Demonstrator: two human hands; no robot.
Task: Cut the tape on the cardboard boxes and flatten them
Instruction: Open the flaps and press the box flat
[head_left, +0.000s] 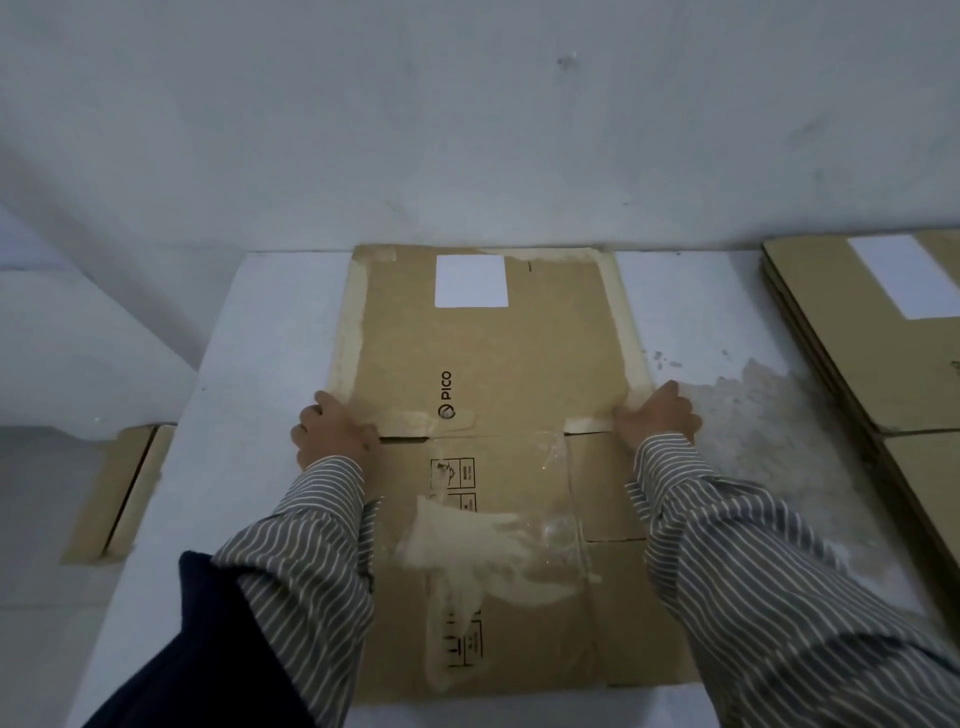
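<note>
A brown cardboard box lies flattened on the white table, with a white label near its far edge and "PICO" printed on it. Strips of tape run along its sides, and loose clear tape lies crumpled on the near flaps. My left hand grips the box's left edge at the fold line. My right hand grips the right edge at the same fold, fingers curled over the taped border.
A stack of flattened boxes with a white label sits at the table's right. Another flat piece of cardboard lies on the floor to the left. A grey wall stands right behind the table.
</note>
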